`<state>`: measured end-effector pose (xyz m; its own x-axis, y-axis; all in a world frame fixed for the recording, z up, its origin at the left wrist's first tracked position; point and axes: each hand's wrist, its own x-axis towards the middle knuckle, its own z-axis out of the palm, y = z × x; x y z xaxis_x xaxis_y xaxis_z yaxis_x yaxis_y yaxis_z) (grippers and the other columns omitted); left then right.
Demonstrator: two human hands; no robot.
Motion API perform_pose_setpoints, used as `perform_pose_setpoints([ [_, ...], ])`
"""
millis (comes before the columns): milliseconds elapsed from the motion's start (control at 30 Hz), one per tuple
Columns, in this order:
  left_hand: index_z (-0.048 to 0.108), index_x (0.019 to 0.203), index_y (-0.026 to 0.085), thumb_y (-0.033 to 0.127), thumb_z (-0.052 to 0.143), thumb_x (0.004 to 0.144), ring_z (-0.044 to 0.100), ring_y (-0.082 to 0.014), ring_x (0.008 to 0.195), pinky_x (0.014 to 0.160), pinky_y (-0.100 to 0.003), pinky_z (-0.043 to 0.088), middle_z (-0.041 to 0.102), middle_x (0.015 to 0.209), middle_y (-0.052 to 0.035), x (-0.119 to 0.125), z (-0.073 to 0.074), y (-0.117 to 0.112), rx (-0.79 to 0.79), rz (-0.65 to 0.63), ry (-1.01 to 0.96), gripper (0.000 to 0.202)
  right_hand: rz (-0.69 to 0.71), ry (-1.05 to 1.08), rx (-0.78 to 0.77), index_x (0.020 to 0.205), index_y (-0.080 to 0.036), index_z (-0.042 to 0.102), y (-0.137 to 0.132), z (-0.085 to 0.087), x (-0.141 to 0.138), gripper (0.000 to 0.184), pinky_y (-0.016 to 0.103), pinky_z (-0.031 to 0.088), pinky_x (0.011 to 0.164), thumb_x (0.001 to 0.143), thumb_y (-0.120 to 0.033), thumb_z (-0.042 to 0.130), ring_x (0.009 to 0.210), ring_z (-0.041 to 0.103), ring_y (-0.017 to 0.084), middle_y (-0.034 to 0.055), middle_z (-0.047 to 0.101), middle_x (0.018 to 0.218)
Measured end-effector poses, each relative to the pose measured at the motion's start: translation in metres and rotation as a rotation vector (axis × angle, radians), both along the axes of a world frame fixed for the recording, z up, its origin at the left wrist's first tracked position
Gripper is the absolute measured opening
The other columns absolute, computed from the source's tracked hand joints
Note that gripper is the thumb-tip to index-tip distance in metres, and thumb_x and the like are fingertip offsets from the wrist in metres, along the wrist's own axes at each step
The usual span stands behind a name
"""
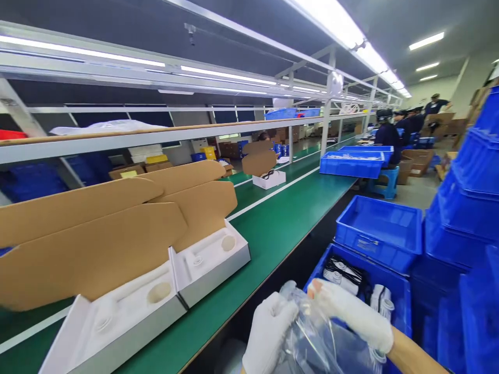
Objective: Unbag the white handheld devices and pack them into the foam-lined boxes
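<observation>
Both hands, in white gloves, are at the bottom edge of the view, in front of the green belt (280, 223). They are busy with a clear plastic bag (314, 343), which hangs between them, crumpled and shiny, over the near corner of a blue crate (403, 301).

The left hand (268, 332) is curled, with its fingers closed on the left edge of the bag. The right hand (353, 314) lies stretched along the top of the bag with the fingers nearly straight. One fingertip looks bare at the end. The film covers part of this hand, so I cannot tell if it pinches the bag or is only pushed against it.

Inside the crate under the hands lie small wrapped packs (345, 272), black and white, probably cables.

Behind it stands a second blue crate (378, 223), and on the right a stack of blue crates (468, 208) rises.

On the belt, left of the hands, two open white boxes stand just beside each other: the nearest box (117, 317) and the next box (212, 259). Both have a white moulded insert, and their brown cardboard lids (89, 249) are folded up behind.

A third open box (268, 179) stands further along the belt, well apart from them.

Far down the line other workers (388, 135) sit beside a blue tray (351, 163).
</observation>
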<state>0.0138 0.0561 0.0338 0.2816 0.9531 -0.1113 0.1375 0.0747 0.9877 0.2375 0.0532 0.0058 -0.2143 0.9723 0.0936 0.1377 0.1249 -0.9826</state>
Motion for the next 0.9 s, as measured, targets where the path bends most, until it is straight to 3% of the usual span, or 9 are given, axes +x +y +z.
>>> perform_pose_setpoints([
  [100, 0.039, 0.068, 0.025, 0.061, 0.065, 0.075, 0.038, -0.0165, 0.069, 0.063, -0.032, 0.039, 0.039, 0.071, 0.0025, -0.011, 0.000, 0.008, 0.065, 0.098, -0.038, 0.045, -0.047, -0.107, 0.201, 0.145, -0.029, 0.055, -0.013, -0.010, 0.019, 0.074, 0.057, 0.048, 0.113, 0.086, -0.072, 0.068, 0.133, 0.059, 0.039, 0.0187, 0.059, 0.146],
  [200, 0.039, 0.069, 0.025, 0.069, 0.063, 0.076, 0.036, -0.0164, 0.070, 0.068, -0.033, 0.038, 0.039, 0.072, 0.0026, -0.014, -0.009, 0.017, 0.075, 0.101, -0.027, 0.051, -0.044, -0.415, 0.455, 0.158, -0.034, 0.042, -0.035, -0.020, 0.014, 0.101, 0.060, 0.049, 0.113, 0.071, -0.054, 0.088, 0.138, 0.054, 0.045, 0.0161, 0.051, 0.157],
  [267, 0.038, 0.069, 0.025, 0.076, 0.062, 0.075, 0.036, -0.0162, 0.069, 0.069, -0.034, 0.039, 0.039, 0.072, 0.0031, -0.014, -0.016, 0.024, 0.084, 0.101, -0.039, 0.056, -0.092, -0.562, 0.551, 0.142, -0.034, 0.062, -0.041, -0.024, 0.000, 0.064, 0.054, 0.060, 0.098, 0.081, -0.046, 0.078, 0.119, 0.069, 0.041, 0.0120, 0.069, 0.136],
  [333, 0.036, 0.068, 0.026, 0.084, 0.056, 0.076, 0.037, -0.0166, 0.069, 0.070, -0.035, 0.041, 0.039, 0.070, 0.0031, -0.017, -0.021, 0.032, 0.111, 0.093, -0.027, 0.062, -0.157, -0.591, 0.505, 0.107, -0.033, 0.075, -0.039, -0.022, -0.014, 0.022, 0.040, 0.063, 0.077, 0.093, -0.040, 0.060, 0.087, 0.075, 0.030, 0.0052, 0.079, 0.099],
  [433, 0.044, 0.071, 0.025, 0.085, 0.032, 0.087, 0.046, -0.0200, 0.071, 0.075, -0.039, 0.045, 0.048, 0.070, -0.0007, -0.028, -0.025, 0.038, 0.165, 0.136, 0.136, 0.063, -0.234, -0.503, 0.140, 0.070, -0.025, 0.055, -0.025, -0.010, -0.024, 0.034, 0.031, 0.046, 0.054, 0.096, -0.046, 0.049, 0.055, 0.057, 0.019, -0.0005, 0.062, 0.061],
  [600, 0.067, 0.107, 0.022, 0.063, 0.044, 0.093, 0.063, -0.0326, 0.106, 0.097, -0.047, 0.046, 0.070, 0.110, -0.0134, -0.039, -0.034, 0.006, 0.492, 0.517, 0.523, 0.049, -0.306, -0.176, -0.167, 0.069, -0.026, 0.030, -0.005, -0.005, -0.038, 0.055, 0.027, 0.031, 0.052, 0.080, -0.075, 0.054, 0.054, 0.037, 0.013, -0.0057, 0.042, 0.058],
  [667, 0.068, 0.099, 0.024, 0.061, 0.042, 0.096, 0.067, -0.0273, 0.090, 0.085, -0.040, 0.050, 0.072, 0.097, -0.0089, -0.032, -0.042, -0.016, 0.429, 0.368, 0.405, 0.045, -0.241, -0.138, -0.253, 0.069, -0.027, 0.030, -0.005, -0.015, -0.052, 0.056, 0.027, 0.027, 0.050, 0.077, -0.078, 0.050, 0.050, 0.034, 0.012, -0.0069, 0.039, 0.055],
  [767, 0.064, 0.096, 0.023, 0.059, 0.045, 0.096, 0.061, -0.0190, 0.064, 0.062, -0.032, 0.048, 0.069, 0.084, -0.0040, -0.016, -0.053, -0.036, 0.103, 0.108, 0.134, 0.042, -0.149, -0.265, -0.222, 0.066, -0.026, 0.033, -0.011, -0.032, -0.072, 0.049, 0.029, 0.025, 0.053, 0.078, -0.071, 0.047, 0.050, 0.034, 0.013, -0.0049, 0.042, 0.051],
  [900, 0.059, 0.080, 0.021, 0.041, 0.064, 0.081, 0.059, -0.0181, 0.076, 0.076, -0.030, 0.048, 0.065, 0.078, -0.0017, -0.010, -0.057, -0.029, -0.111, 0.061, -0.029, 0.021, -0.053, -0.331, -0.101, 0.067, -0.023, 0.034, -0.026, -0.034, -0.079, 0.045, 0.028, 0.025, 0.060, 0.075, -0.058, 0.061, 0.063, 0.031, 0.013, -0.0057, 0.038, 0.061],
])
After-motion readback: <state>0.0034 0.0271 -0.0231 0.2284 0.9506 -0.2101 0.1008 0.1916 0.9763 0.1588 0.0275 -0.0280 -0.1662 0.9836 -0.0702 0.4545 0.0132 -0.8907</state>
